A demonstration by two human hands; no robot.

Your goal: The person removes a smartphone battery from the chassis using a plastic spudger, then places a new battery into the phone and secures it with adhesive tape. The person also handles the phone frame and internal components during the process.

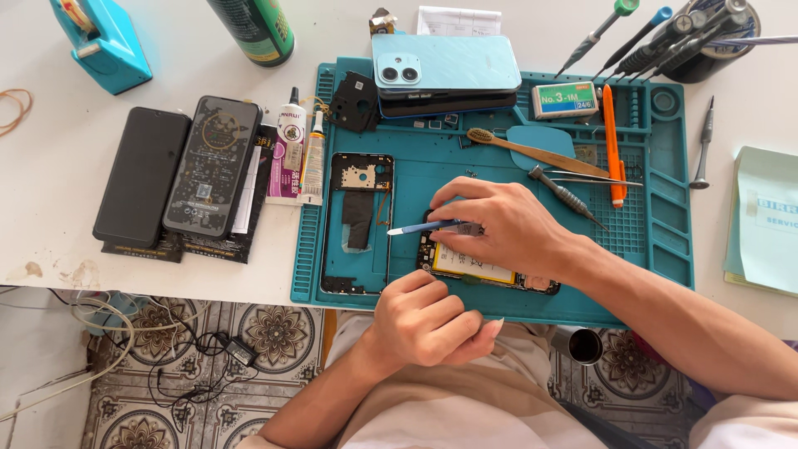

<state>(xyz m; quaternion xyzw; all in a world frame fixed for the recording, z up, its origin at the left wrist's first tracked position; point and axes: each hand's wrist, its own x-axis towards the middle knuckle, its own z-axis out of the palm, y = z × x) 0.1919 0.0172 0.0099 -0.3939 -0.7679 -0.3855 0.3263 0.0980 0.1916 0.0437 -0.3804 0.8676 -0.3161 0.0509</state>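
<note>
The opened phone (pixel 490 274) lies on the mat (pixel 665 266) under the right hand (pixel 507 224); the frame (pixel 359 220) lies left of it, the tweezers (pixel 582 179) right, stacked phones (pixel 445 71) beyond.

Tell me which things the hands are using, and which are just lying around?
In use:
right hand holding the blue tool
opened phone under it
left hand at the mat's near edge
phone frame beside them

Lying about:
light blue phone
two dark phones
glue tubes
toothbrush
orange tool
green can
</note>
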